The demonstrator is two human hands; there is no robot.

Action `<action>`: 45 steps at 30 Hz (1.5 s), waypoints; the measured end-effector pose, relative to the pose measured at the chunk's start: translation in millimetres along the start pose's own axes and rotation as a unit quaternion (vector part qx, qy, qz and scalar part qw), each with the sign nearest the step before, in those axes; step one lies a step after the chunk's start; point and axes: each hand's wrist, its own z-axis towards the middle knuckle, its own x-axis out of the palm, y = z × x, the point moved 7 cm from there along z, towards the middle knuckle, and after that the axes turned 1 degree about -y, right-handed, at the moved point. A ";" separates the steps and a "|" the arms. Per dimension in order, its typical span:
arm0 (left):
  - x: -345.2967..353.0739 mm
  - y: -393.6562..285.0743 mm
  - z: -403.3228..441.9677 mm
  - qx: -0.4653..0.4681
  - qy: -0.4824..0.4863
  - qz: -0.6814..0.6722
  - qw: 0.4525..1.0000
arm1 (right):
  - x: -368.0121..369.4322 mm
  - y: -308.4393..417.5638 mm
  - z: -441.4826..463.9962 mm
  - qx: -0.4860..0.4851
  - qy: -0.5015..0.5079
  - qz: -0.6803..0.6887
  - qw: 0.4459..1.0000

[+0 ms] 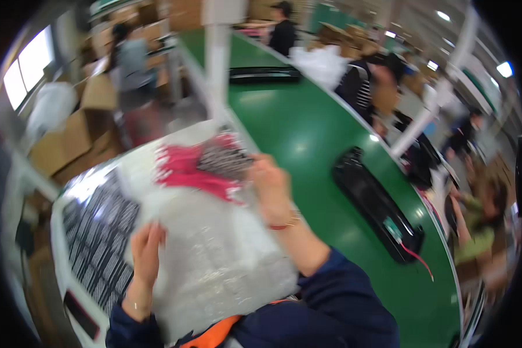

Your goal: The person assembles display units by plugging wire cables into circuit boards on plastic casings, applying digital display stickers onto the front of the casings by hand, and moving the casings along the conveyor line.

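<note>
My right hand (269, 188), fingers closed, is at the right edge of a small dark sheet with white print (223, 162) and appears to pinch it; blur hides the exact grip. That sheet lies over a bundle of red wires with white connector ends (182, 168). Lower left, my left hand (145, 252) is raised over the white work surface with its fingers drawn together; I cannot make out anything in them. Left of it lies a larger sheet covered in rows of black labels with white print (98, 238). Clear plastic wrap (220, 249) covers the surface in front of me.
Right of my table runs a green conveyor belt (319, 214). It carries a long black housing (377, 203) with a green circuit board and red wire, and another black housing (265, 75) farther off. A white post (217, 69) stands ahead. A dark phone-like object (81, 314) lies left. Several people work nearby.
</note>
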 end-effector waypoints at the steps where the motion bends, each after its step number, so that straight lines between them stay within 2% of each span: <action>1: 19.3 11.1 -9.4 -0.033 0.037 -0.024 0.998 | -1.9 -65.2 6.7 -0.016 0.042 0.081 0.996; 2: 40.0 16.4 -17.4 -0.066 0.080 -0.047 0.993 | 0.8 -89.8 -3.8 0.057 0.043 0.166 0.984; 3: 58.5 13.3 -23.8 -0.043 0.043 -0.042 0.997 | 5.6 -126.5 -8.8 0.150 0.048 0.169 0.973; 4: 75.8 10.0 -34.1 -0.023 0.002 -0.039 0.999 | 20.0 -142.2 -18.5 0.151 0.087 0.329 0.928; 5: 84.7 24.2 -40.2 0.004 0.014 -0.022 1.000 | 32.2 -144.1 -27.6 0.217 0.105 0.310 0.920; 6: 87.1 36.7 -45.5 0.026 0.017 0.000 1.000 | 36.7 -144.5 -25.8 0.206 0.141 0.186 0.950; 7: 92.6 36.8 -45.3 0.030 0.045 -0.008 0.999 | 34.3 -122.2 -28.2 0.219 0.109 0.205 0.948; 8: 89.0 46.0 -44.0 -0.037 0.094 0.017 0.995 | 36.0 -108.2 -26.9 0.232 0.086 0.227 0.942; 10: 83.3 61.1 -48.1 -0.170 0.171 0.078 0.967 | 23.4 -110.4 -22.0 0.214 0.074 0.238 0.944; 11: 81.9 64.6 -50.2 -0.168 0.179 0.077 0.966 | 23.4 -110.1 -18.7 0.203 0.072 0.247 0.945; 13: 80.9 71.8 -49.7 -0.158 0.130 -0.015 0.979 | 14.8 -119.3 -11.6 0.188 0.063 0.253 0.947; 15: 80.6 75.0 -47.9 -0.153 0.112 -0.060 0.980 | 7.2 -122.1 -3.8 0.148 0.059 0.208 0.965; 17: 78.3 75.0 -47.0 -0.138 0.113 -0.047 0.983 | 3.7 -117.6 0.0 0.130 0.058 0.184 0.973; 22: 74.6 92.8 -48.9 -0.128 0.121 -0.046 0.983 | -44.4 -93.2 23.1 0.099 -0.121 0.211 0.965; 23: 69.7 91.3 -52.0 -0.145 0.096 -0.042 0.984 | -54.1 -80.0 30.3 0.106 -0.147 0.272 0.945; 24: 72.0 75.7 -46.9 -0.112 0.108 0.013 0.988 | -64.3 -71.1 40.7 0.110 -0.175 0.313 0.927; 25: 70.8 60.9 -42.8 -0.086 0.112 0.073 0.987 | -72.7 -52.9 56.5 0.061 -0.127 0.326 0.935; 26: 70.2 52.5 -42.2 -0.082 0.108 0.103 0.985 | -100.1 -84.0 93.3 -0.007 -0.079 0.109 0.991; 27: 71.4 47.4 -44.7 -0.083 0.105 0.134 0.982 | -106.9 -64.3 106.1 -0.042 -0.060 0.023 0.997; 28: 67.9 48.0 -47.5 -0.113 0.056 0.149 0.981 | -108.2 -72.2 129.1 -0.006 -0.012 0.243 0.970; 29: 74.5 42.4 -44.8 -0.078 0.054 0.141 0.985 | -112.5 -69.7 142.7 0.050 -0.071 0.192 0.978; 30: 78.0 36.7 -44.9 -0.038 0.061 0.130 0.989 | -118.6 -75.3 161.3 0.057 -0.060 0.180 0.980; 32: 77.5 32.5 -53.0 -0.047 0.034 0.144 0.988 | -132.4 -99.3 200.6 0.080 -0.077 0.075 0.991; 33: 78.5 32.0 -50.1 -0.039 0.038 0.148 0.987 | -130.0 -116.3 225.2 0.083 -0.059 0.081 0.992; 35: 79.1 30.4 -42.5 -0.032 0.030 0.157 0.987 | -129.3 -148.6 276.8 0.024 -0.042 -0.109 0.993; 36: 79.7 28.4 -42.5 -0.042 0.034 0.164 0.985 | -129.7 -161.2 301.5 -0.010 -0.035 -0.202 0.979; 37: 80.3 26.9 -43.4 -0.053 0.039 0.171 0.983 | -129.7 -172.1 323.8 -0.013 -0.025 -0.196 0.980; 39: 78.3 29.3 -43.7 -0.069 0.028 0.189 0.979 | -118.3 -185.3 367.1 -0.087 -0.015 -0.346 0.934; 40: 78.5 30.6 -44.6 -0.066 0.036 0.186 0.980 | -113.3 -198.4 387.7 -0.087 -0.004 -0.334 0.939; 42: 80.5 30.8 -45.5 -0.062 0.063 0.174 0.981 | -107.2 -211.3 410.9 -0.152 -0.066 -0.419 0.893; 43: 80.8 28.1 -43.4 -0.068 0.062 0.179 0.980 | -98.4 -223.1 417.3 -0.148 -0.063 -0.414 0.896; 45: 88.1 16.1 -38.0 -0.060 0.067 0.154 0.984 | -93.7 -231.0 421.8 -0.139 -0.098 -0.560 0.811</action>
